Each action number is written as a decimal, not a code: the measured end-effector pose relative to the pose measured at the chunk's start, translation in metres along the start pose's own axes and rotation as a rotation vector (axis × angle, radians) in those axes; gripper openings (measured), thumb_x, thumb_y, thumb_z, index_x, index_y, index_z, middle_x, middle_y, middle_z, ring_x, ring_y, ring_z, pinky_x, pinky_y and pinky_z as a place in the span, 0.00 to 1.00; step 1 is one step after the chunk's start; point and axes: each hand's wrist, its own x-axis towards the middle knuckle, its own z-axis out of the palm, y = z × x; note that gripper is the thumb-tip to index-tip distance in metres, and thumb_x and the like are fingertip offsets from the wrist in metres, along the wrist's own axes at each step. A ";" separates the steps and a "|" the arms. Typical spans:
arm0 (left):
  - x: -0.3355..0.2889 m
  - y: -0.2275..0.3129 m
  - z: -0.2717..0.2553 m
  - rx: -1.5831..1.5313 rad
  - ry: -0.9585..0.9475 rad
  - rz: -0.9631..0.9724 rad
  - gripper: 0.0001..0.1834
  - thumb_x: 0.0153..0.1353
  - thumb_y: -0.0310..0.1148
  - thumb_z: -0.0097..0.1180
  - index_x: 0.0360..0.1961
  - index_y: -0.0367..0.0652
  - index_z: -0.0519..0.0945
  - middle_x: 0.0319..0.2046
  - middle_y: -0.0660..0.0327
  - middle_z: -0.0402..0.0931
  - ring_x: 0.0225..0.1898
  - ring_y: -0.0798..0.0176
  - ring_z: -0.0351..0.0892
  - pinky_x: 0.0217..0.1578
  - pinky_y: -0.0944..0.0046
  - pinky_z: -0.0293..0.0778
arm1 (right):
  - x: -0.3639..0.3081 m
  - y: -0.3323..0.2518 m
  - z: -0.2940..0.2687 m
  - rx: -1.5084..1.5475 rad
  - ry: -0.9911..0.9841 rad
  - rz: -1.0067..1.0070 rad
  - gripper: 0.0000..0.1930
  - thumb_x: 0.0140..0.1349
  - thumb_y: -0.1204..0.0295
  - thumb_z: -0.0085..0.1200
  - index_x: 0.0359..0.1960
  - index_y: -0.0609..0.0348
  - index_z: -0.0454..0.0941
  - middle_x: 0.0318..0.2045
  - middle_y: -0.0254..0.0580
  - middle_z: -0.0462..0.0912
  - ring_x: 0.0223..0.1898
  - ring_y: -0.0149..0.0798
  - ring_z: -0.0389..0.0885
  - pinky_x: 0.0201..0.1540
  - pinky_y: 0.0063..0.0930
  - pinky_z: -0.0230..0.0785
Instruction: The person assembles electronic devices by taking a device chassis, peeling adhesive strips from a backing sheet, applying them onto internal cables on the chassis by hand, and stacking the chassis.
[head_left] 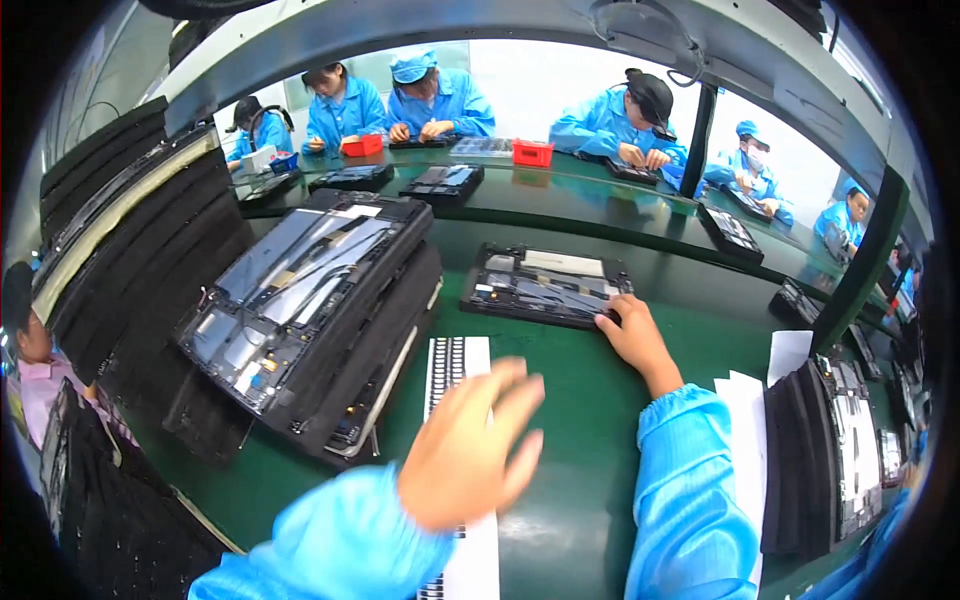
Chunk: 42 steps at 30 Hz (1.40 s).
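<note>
On the green bench lies an opened tablet (545, 285) with its inner boards and cables showing, set on a black pad. My right hand (638, 342) grips its near right corner, thumb at the front edge and fingers on top. My left hand (470, 445), slightly blurred by motion, hovers with fingers apart and holds nothing. Partly hidden beneath it is a white sheet with rows of small black labels (445, 365). To its left rises a stack of black foam pads (375, 355), topped by another opened tablet (305, 270).
Taller stacks of black foam pads (140, 260) stand at the far left. White papers (742, 430) and more padded tablets (850, 450) are on the right. Beyond a raised ledge, co-workers in blue sit at a bench with red bins (532, 153). A dark post (862, 260) stands at right.
</note>
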 end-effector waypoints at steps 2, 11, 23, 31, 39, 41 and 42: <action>0.034 -0.049 0.037 -0.038 0.033 -0.219 0.26 0.44 0.39 0.56 0.42 0.31 0.70 0.43 0.44 0.67 0.45 0.44 0.66 0.48 0.53 0.62 | 0.004 -0.004 0.009 0.081 0.061 -0.016 0.13 0.49 0.67 0.54 0.34 0.63 0.74 0.35 0.48 0.74 0.42 0.50 0.70 0.43 0.37 0.64; 0.073 -0.161 0.117 0.184 0.088 -0.990 0.36 0.48 0.47 0.54 0.51 0.28 0.61 0.49 0.37 0.59 0.53 0.39 0.57 0.53 0.49 0.53 | 0.020 -0.010 0.039 -0.171 -0.021 0.491 0.35 0.53 0.46 0.41 0.43 0.73 0.67 0.47 0.57 0.66 0.52 0.53 0.60 0.51 0.48 0.50; 0.082 -0.097 0.073 -0.244 0.681 -0.512 0.33 0.42 0.34 0.60 0.50 0.34 0.61 0.44 0.47 0.56 0.47 0.48 0.56 0.50 0.55 0.53 | 0.023 -0.046 -0.059 1.069 0.659 0.361 0.18 0.45 0.75 0.60 0.39 0.68 0.71 0.32 0.41 0.76 0.33 0.31 0.73 0.38 0.21 0.65; 0.061 -0.027 0.027 -0.513 0.677 -0.449 0.46 0.43 0.33 0.61 0.58 0.28 0.46 0.49 0.44 0.53 0.52 0.46 0.54 0.54 0.56 0.50 | -0.030 -0.088 -0.151 1.288 0.184 0.512 0.13 0.54 0.64 0.53 0.32 0.63 0.75 0.28 0.38 0.77 0.27 0.31 0.75 0.31 0.23 0.68; -0.061 0.039 -0.026 -0.326 0.110 -0.225 0.40 0.45 0.32 0.58 0.56 0.27 0.51 0.52 0.40 0.54 0.54 0.43 0.55 0.55 0.54 0.50 | -0.121 -0.077 -0.181 1.094 0.103 0.642 0.13 0.55 0.67 0.51 0.36 0.67 0.73 0.30 0.40 0.78 0.28 0.29 0.75 0.33 0.22 0.68; -0.090 0.042 -0.053 -0.234 -0.202 -0.265 0.35 0.45 0.35 0.58 0.53 0.30 0.59 0.52 0.41 0.57 0.54 0.43 0.57 0.54 0.52 0.53 | -0.142 -0.083 -0.172 1.059 0.082 0.665 0.14 0.55 0.68 0.50 0.38 0.68 0.71 0.31 0.41 0.78 0.28 0.29 0.76 0.34 0.22 0.68; -0.104 0.034 -0.053 -0.225 -0.199 -0.265 0.35 0.45 0.35 0.58 0.53 0.30 0.59 0.52 0.41 0.57 0.54 0.43 0.57 0.54 0.52 0.53 | -0.157 -0.064 -0.167 1.036 0.027 0.691 0.14 0.55 0.68 0.50 0.38 0.68 0.71 0.31 0.41 0.78 0.29 0.29 0.76 0.34 0.22 0.69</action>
